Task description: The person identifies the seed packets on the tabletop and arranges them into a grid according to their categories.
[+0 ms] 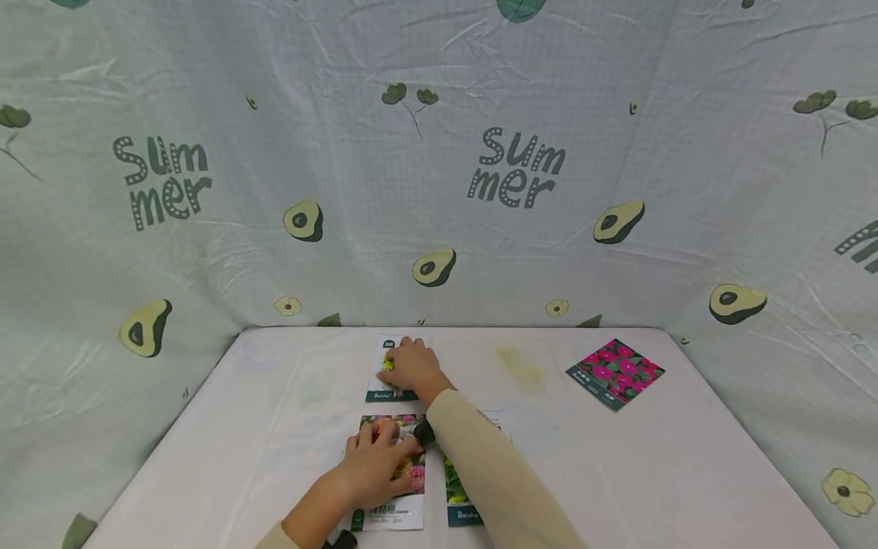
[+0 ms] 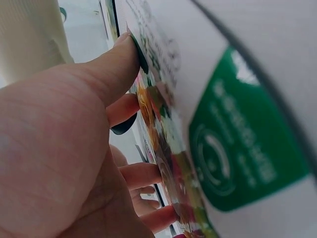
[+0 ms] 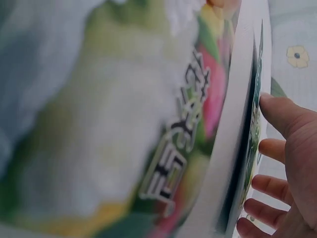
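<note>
My left hand [image 1: 373,467] rests on a flower seed packet [image 1: 405,517] with pink and orange blooms, near the front of the table. Its fingers are spread and touch the packet's face in the left wrist view. Farther back, my right hand [image 1: 414,367] lies on a white seed packet [image 1: 381,396] with a dark green band. In the right wrist view the fingertips [image 3: 267,186] touch that packet. A packet with green and yellow print [image 1: 463,515] lies right of the left hand's packet, partly hidden under my right forearm.
A seed packet with magenta flowers [image 1: 620,372] lies turned at an angle at the back right of the pale table [image 1: 617,473]. A white curtain [image 1: 357,168] printed with avocados and lettering hangs behind and at both sides. Dark wrist straps [image 1: 424,433] show on the arms.
</note>
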{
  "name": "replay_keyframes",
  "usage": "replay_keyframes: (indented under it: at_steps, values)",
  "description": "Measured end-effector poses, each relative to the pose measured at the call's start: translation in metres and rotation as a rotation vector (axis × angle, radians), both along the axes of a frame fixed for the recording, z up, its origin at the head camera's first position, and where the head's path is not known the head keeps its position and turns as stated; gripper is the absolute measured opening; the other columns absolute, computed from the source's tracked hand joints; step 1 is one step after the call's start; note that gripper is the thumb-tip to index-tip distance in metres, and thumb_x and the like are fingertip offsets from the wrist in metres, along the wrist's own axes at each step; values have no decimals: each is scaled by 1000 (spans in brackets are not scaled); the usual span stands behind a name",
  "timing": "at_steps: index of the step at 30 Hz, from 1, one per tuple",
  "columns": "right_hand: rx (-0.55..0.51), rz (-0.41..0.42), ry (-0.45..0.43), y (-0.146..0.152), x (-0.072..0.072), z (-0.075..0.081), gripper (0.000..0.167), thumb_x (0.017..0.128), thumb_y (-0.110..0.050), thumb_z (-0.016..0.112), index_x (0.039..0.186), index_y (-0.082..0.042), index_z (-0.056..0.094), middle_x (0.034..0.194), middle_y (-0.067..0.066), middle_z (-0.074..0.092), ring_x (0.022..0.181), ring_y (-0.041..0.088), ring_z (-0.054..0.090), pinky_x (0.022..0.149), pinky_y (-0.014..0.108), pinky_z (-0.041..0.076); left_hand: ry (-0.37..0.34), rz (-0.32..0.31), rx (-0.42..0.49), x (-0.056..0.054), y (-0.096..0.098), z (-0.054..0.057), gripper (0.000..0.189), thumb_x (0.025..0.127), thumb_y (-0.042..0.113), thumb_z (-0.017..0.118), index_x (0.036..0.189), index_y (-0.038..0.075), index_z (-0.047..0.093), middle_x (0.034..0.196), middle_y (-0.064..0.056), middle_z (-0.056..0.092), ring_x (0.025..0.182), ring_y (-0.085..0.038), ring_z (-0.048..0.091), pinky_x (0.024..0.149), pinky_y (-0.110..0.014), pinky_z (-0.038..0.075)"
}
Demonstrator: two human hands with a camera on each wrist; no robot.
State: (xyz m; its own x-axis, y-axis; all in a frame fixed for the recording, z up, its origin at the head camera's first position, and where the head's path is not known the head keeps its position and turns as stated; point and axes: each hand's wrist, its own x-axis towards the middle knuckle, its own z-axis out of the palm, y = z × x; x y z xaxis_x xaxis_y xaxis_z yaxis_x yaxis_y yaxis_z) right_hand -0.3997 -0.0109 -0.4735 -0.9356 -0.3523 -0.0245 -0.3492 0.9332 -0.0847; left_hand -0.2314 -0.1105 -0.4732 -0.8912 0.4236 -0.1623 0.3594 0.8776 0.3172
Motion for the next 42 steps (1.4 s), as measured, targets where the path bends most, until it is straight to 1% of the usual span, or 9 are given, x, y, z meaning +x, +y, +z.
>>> replay_keyframes:
  at_steps: [6, 12, 14, 21, 26, 31, 34, 38, 42]
  values:
    - [-36, 11, -13, 0, -1, -1, 58, 96, -64, 59, 144, -31, 60, 146, 3, 55, 127, 25, 53, 107, 44, 48, 3, -2, 4, 0, -2, -1, 49, 91, 62, 66, 132, 36, 62, 147, -15, 44, 137, -54, 34, 101, -75, 31]
    - [-157, -6, -28, 4, 3, 4, 60, 98, -59, 59, 150, -30, 53, 153, 4, 50, 136, 28, 49, 110, 46, 47, 11, -17, -9, -1, -2, -2, 47, 93, 61, 65, 132, 36, 61, 144, -14, 45, 134, -53, 36, 99, -74, 33]
    - [-178, -6, -28, 6, 5, 6, 59, 99, -58, 58, 151, -29, 53, 154, 4, 49, 137, 29, 49, 109, 46, 47, 2, -17, -8, -1, -2, -1, 47, 92, 61, 66, 131, 36, 61, 144, -14, 45, 134, -53, 36, 99, -74, 33]
    - [-185, 4, -15, 10, 5, 8, 61, 99, -60, 56, 152, -29, 51, 154, 4, 49, 138, 28, 48, 110, 45, 47, -7, -11, -17, -3, -3, -3, 44, 93, 59, 66, 131, 38, 60, 145, -14, 43, 136, -53, 34, 99, -74, 32]
    - [-200, 1, 19, 15, 7, 11, 62, 99, -60, 57, 152, -28, 51, 154, 4, 49, 138, 27, 48, 110, 44, 47, -36, 5, -30, -3, -1, 0, 45, 93, 57, 67, 133, 38, 60, 147, -14, 43, 137, -53, 33, 101, -73, 31]
    - [-276, 4, 22, 29, 14, 22, 61, 100, -56, 58, 152, -25, 50, 157, 7, 46, 144, 30, 44, 113, 47, 44, -40, 17, -41, -2, 2, 5, 46, 92, 52, 72, 133, 36, 61, 143, -14, 45, 133, -54, 35, 101, -74, 31]
    - [-329, 8, 30, 37, 16, 27, 60, 101, -53, 59, 152, -23, 51, 160, 8, 44, 149, 31, 40, 116, 48, 41, -36, 20, -50, -2, 2, 5, 46, 91, 52, 72, 133, 37, 61, 142, -14, 45, 132, -54, 35, 101, -74, 31]
    - [-391, 10, 53, 48, 17, 28, 59, 101, -52, 59, 151, -22, 52, 158, 8, 45, 149, 31, 40, 117, 49, 40, -42, 28, -46, -2, 2, 4, 45, 91, 51, 72, 133, 37, 62, 143, -14, 45, 133, -53, 35, 101, -74, 30]
    - [-456, 9, 78, 60, 17, 28, 58, 101, -52, 60, 150, -21, 53, 155, 9, 48, 145, 32, 44, 115, 50, 42, -45, 31, -40, -1, 2, 3, 45, 91, 51, 72, 132, 37, 62, 142, -14, 45, 132, -52, 35, 102, -73, 30]
